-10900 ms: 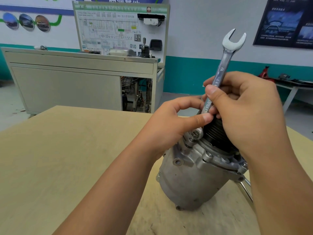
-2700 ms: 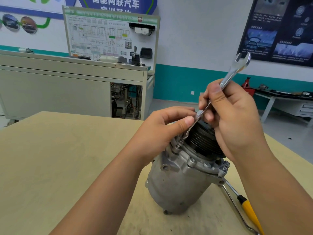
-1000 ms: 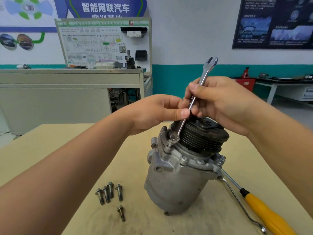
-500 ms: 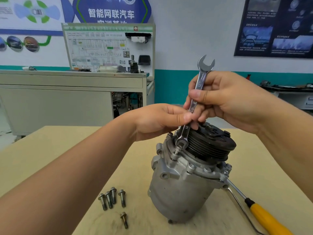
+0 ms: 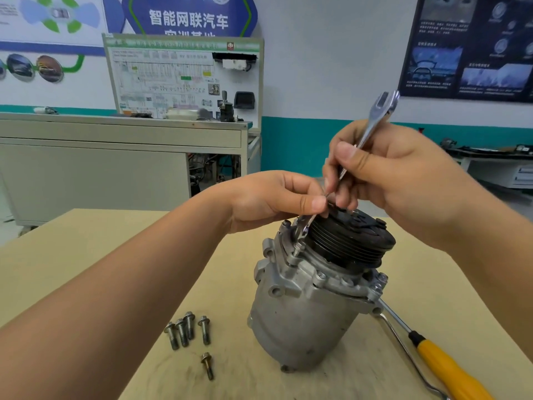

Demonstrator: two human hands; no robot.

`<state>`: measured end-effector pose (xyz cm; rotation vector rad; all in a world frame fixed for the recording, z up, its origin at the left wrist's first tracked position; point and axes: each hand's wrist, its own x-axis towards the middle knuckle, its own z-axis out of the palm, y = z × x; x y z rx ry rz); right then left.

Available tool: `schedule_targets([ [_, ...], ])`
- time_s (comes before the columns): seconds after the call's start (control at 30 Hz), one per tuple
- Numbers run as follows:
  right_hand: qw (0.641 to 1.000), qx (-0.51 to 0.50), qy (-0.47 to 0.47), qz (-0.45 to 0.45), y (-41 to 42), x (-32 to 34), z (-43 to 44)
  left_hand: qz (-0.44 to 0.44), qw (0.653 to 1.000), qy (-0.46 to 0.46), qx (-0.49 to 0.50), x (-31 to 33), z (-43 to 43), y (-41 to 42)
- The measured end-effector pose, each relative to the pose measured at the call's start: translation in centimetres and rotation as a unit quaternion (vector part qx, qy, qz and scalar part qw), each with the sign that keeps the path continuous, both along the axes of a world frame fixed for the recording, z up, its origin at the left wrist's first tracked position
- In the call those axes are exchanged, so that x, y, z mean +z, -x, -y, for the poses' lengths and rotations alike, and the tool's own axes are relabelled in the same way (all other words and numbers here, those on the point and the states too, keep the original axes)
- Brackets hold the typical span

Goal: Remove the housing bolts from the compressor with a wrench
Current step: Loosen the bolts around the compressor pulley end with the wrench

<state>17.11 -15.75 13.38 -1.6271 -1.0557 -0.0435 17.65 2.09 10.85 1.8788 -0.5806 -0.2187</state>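
- While both hands hold a wrench (image 5: 372,125) over it, a grey metal compressor (image 5: 305,313) stands on a pale wooden worktop (image 5: 86,255). It is right of the middle, closer to the near edge than the far one, and leans toward the right edge.
- A black grooved pulley (image 5: 346,241) caps the compressor's raised end.
- The wrench slants steeply. Its open end points up into the air above the right hand (image 5: 403,180).
- Its lower end meets a bolt (image 5: 298,251) that sticks up out of the housing flange, on the left side just beside the pulley.
- The right hand grips the middle of the shank, fingers curled round it and thumb pressed along the front.
- The left hand (image 5: 274,197) reaches in from the left and pinches the lower shank between thumb and fingertips, just above the pulley and close against the right hand's fingers.
- Five loose bolts (image 5: 189,327) lie on the worktop left of the compressor, toward the near edge. Four are side by side with heads toward the far edge, and one lies alone nearer the near edge.
- A screwdriver (image 5: 450,370) with a yellow handle lies toward the near right corner, its shaft running up to the compressor's flange.
- A thin bent rod (image 5: 403,346) lies just beside the screwdriver.
- Beyond the far edge stands a grey cabinet (image 5: 115,168) with a wiring board (image 5: 184,79) on top.
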Motion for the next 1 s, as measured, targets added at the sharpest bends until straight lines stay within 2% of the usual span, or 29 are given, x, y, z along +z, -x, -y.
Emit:
schedule_targets([
  [0.17,0.999,-0.007,-0.011,-0.039,-0.4,0.1,0.3,0.013,0.999,-0.030,0.006,0.3,0.5,0.7],
  [0.3,0.999,-0.012,-0.007,-0.037,-0.5,0.0,0.4,0.024,0.999,-0.021,0.009,0.1,0.7,0.9],
  [0.47,0.999,-0.002,0.024,-0.038,-0.6,0.2,0.7,0.022,0.999,0.006,0.024,-0.5,0.4,0.5],
  [0.6,0.999,-0.014,0.040,-0.029,-1.0,0.3,1.2,0.009,0.997,0.073,0.001,-0.8,0.3,0.7],
  [0.7,0.999,-0.019,0.012,-0.045,-1.2,0.2,1.2,0.054,0.993,0.092,0.056,-1.4,-0.1,1.4],
  [0.83,0.998,-0.010,-0.006,-0.066,-1.4,0.0,1.3,0.161,0.954,0.048,0.248,-3.4,-1.2,3.5],
  [1.0,0.997,-0.011,-0.005,-0.075,-1.5,-0.2,0.9,0.154,0.950,-0.046,0.266,-5.4,-0.9,5.5],
])
